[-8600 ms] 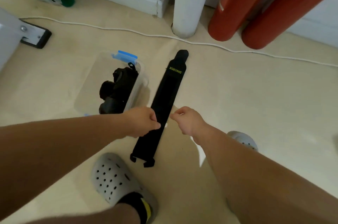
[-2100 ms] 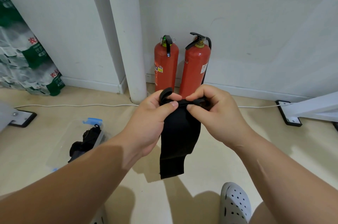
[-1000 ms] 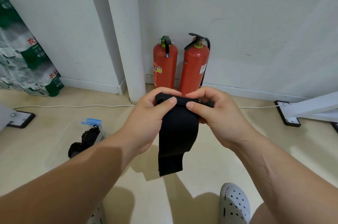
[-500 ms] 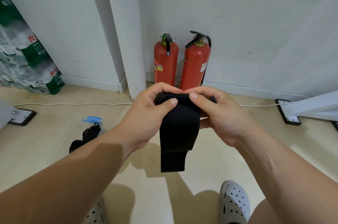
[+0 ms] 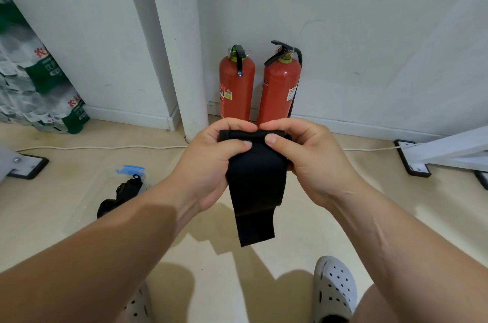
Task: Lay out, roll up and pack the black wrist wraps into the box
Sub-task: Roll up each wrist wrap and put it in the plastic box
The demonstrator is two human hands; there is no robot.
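A black wrist wrap [image 5: 254, 185] hangs in the air in front of me, its top end wound into a tight roll. My left hand [image 5: 211, 161] grips the roll's left side and my right hand [image 5: 309, 159] grips its right side, thumbs pressed on the front. The loose tail dangles below the hands. On the floor to the left lies the clear plastic box [image 5: 87, 198] with a blue latch [image 5: 130, 170]; rolled black wraps [image 5: 120, 196] sit inside it, partly hidden by my left forearm.
Two red fire extinguishers [image 5: 260, 87] stand against the wall behind my hands, next to a white pipe [image 5: 182, 58]. A white cable [image 5: 100, 148] runs along the floor. Packs of bottled water [image 5: 34, 85] lean at left. White frame feet [image 5: 414, 161] stand at right. My grey clogs [image 5: 334, 293] are below.
The wrap was lifted off the floor where it lay flat. Over the last second the roll at its top has grown thicker and the hanging tail has become shorter.
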